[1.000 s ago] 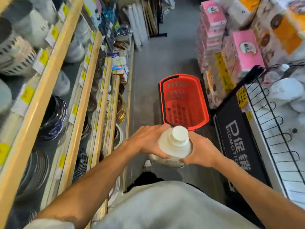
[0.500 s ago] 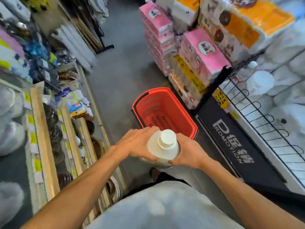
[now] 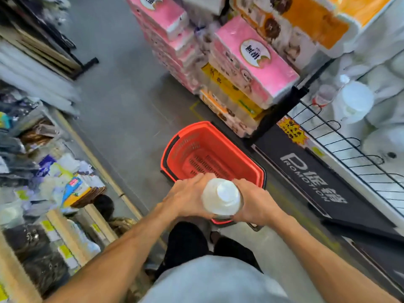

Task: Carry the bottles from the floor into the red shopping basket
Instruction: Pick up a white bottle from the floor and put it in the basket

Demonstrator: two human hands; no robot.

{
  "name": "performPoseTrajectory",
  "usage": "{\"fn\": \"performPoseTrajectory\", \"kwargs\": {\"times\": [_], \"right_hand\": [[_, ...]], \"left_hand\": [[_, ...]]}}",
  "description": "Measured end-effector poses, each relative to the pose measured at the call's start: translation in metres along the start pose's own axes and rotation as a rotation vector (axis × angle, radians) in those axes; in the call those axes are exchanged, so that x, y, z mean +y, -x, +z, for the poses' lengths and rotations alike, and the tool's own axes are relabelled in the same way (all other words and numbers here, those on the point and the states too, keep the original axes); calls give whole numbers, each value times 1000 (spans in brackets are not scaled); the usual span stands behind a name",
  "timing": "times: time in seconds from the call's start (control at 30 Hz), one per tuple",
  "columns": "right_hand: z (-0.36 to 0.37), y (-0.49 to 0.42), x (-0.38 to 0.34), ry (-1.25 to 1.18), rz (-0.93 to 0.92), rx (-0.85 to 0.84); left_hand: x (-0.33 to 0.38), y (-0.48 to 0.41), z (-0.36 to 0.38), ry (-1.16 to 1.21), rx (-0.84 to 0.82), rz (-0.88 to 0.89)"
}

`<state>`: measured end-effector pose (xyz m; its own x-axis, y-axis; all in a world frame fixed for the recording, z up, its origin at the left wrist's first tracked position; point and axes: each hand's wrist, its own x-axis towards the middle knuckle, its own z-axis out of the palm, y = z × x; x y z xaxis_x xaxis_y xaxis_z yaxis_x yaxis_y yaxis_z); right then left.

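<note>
A shop aisle, shelves at frame left, tissue packs [image 3: 251, 60] upper right. The red basket [image 3: 172, 149] sits empty at centre. Just below it, left hand [image 3: 188, 199] and right hand [image 3: 254, 204] clasp one bottle [image 3: 220, 196], not yet lowered in.

Both bare forearms reach forward; left hand [image 3: 185, 199] and right hand [image 3: 255, 204] each curl inward, palms facing, grip closed.
</note>
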<state>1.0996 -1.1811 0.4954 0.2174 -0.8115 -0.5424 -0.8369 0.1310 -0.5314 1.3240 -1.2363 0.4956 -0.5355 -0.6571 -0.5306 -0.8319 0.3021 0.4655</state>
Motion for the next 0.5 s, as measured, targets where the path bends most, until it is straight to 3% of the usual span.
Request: {"fn": "performPoseTrajectory", "kwargs": {"times": [0.23,0.5], "right_hand": [[34,-110,49,9,190,-44],[132,-257,142,44,176,-108]], "left_hand": [[-86,-130,34,48,-137,101],[-201,-256,145,97,-170,73]]}}
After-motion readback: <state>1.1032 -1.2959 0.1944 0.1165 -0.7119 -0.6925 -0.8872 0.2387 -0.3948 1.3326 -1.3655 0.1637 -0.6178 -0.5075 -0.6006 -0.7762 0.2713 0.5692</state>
